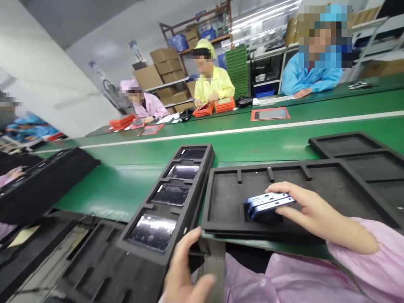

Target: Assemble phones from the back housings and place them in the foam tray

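Note:
My right hand (pixel 303 206) is closed round a small stack of smartphones (pixel 267 203) with blue-silver edges, held over the near part of a black foam tray (pixel 268 176). From this angle I cannot tell whether the stack rests on the tray. My left hand (pixel 186 269) holds nothing, its fingers apart, just below the near end of a narrow black foam tray (pixel 126 242). Several glossy dark phone screens or phones (pixel 153 232) lie in the narrow tray's compartments, one in each.
Another foam tray (pixel 362 155) lies at the right, and a dark foam tray (pixel 101 269) sits lower left. Beyond runs a green conveyor belt (pixel 252 143). Across it sit co-workers in pink, yellow (pixel 217 82) and blue, with orange-red sleeves (pixel 203 110) before them. More black trays (pixel 47 181) stand left.

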Demonstrator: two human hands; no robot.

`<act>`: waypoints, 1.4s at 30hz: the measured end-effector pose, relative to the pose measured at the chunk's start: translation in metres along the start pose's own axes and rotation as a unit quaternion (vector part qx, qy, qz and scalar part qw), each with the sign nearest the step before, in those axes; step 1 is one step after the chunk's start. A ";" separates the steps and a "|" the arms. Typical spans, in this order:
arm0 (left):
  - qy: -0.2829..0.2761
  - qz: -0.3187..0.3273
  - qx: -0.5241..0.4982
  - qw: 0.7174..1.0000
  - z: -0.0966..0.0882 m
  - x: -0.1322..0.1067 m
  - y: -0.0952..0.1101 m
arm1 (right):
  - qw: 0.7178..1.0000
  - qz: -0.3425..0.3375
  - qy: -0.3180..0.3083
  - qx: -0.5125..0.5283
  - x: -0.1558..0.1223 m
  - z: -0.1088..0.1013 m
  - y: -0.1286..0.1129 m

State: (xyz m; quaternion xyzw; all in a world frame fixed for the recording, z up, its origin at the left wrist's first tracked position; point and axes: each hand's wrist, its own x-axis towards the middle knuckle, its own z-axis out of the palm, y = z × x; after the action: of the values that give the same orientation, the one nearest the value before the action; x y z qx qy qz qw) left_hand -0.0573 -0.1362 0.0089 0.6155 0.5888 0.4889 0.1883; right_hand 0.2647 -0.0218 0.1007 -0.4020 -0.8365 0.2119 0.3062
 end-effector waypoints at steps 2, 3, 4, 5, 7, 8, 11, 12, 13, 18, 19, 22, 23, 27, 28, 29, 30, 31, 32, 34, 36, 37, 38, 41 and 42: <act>-0.064 0.062 -0.029 0.996 0.057 0.044 0.022 | 1.000 -0.020 0.005 0.023 0.008 0.009 -0.004; -0.085 0.088 -0.028 0.992 0.079 0.062 0.031 | 0.999 -0.038 0.009 0.035 0.010 0.012 -0.005; -0.125 0.098 -0.032 0.987 0.096 0.077 0.039 | 0.997 -0.058 0.016 0.044 0.011 0.015 -0.004; -0.165 0.101 -0.052 0.980 0.109 0.088 0.044 | 0.996 -0.076 0.029 0.045 0.010 0.018 -0.003; -0.220 0.128 -0.094 0.962 0.120 0.100 0.049 | 0.993 -0.101 0.064 0.021 0.004 0.022 0.000; -0.230 0.151 -0.113 0.955 0.121 0.101 0.050 | 0.991 -0.109 0.082 0.000 0.000 0.024 0.001; -0.216 0.232 -0.131 0.939 0.117 0.099 0.050 | 0.985 -0.123 0.106 -0.061 -0.014 0.028 0.003; -0.210 0.250 -0.126 0.937 0.116 0.098 0.050 | 0.983 -0.126 0.105 -0.076 -0.017 0.029 0.004; -0.207 0.261 -0.120 0.935 0.115 0.098 0.049 | 0.982 -0.127 0.104 -0.089 -0.020 0.030 0.004; -0.218 0.274 -0.108 0.931 0.116 0.100 0.047 | 0.979 -0.131 0.095 -0.125 -0.024 0.033 0.005; -0.223 0.272 -0.108 0.930 0.116 0.101 0.047 | 0.979 -0.129 0.092 -0.128 -0.023 0.032 0.006; -0.234 0.258 -0.110 0.931 0.114 0.102 0.047 | 0.982 -0.121 0.078 -0.123 -0.023 0.031 0.007; -0.238 0.254 -0.114 0.931 0.114 0.102 0.048 | 0.983 -0.118 0.074 -0.119 -0.022 0.031 0.007; -0.229 0.244 -0.130 0.933 0.117 0.102 0.050 | 0.986 -0.111 0.067 -0.105 -0.021 0.031 0.005; -0.226 0.244 -0.131 0.934 0.119 0.103 0.051 | 0.986 -0.111 0.070 -0.100 -0.021 0.031 0.005; -0.228 0.243 -0.130 0.934 0.120 0.105 0.052 | 0.987 -0.109 0.074 -0.095 -0.020 0.030 0.004; -0.235 0.243 -0.126 0.933 0.121 0.108 0.054 | 0.987 -0.107 0.079 -0.088 -0.019 0.028 0.004; -0.244 0.246 -0.117 0.931 0.121 0.112 0.057 | 0.988 -0.109 0.079 -0.076 -0.018 0.024 0.005; -0.254 0.254 -0.104 0.928 0.120 0.118 0.061 | 0.989 -0.117 0.071 -0.059 -0.017 0.019 0.006; -0.256 0.287 -0.057 0.921 0.116 0.135 0.072 | 0.990 -0.136 0.028 -0.006 -0.014 0.004 0.010; -0.259 0.340 0.012 0.904 0.112 0.156 0.086 | 0.991 -0.118 -0.011 0.062 -0.008 -0.011 0.019; -0.271 0.367 0.051 0.888 0.111 0.167 0.092 | 0.992 -0.084 -0.016 0.097 -0.003 -0.016 0.024; -0.290 0.393 0.090 0.868 0.113 0.177 0.097 | 0.991 -0.033 -0.011 0.128 0.004 -0.019 0.031; -0.364 0.443 0.184 0.798 0.129 0.195 0.105 | 0.969 0.140 0.010 0.204 0.034 -0.014 0.054; -0.386 0.448 0.207 0.779 0.137 0.196 0.105 | 0.956 0.187 0.013 0.226 0.045 -0.009 0.061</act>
State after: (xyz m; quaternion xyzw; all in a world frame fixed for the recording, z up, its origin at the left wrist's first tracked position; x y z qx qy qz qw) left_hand 0.0786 0.0644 0.1060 0.9711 0.2119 0.1062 0.0272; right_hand 0.2813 0.0511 0.0860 -0.4747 -0.6725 0.4432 0.3550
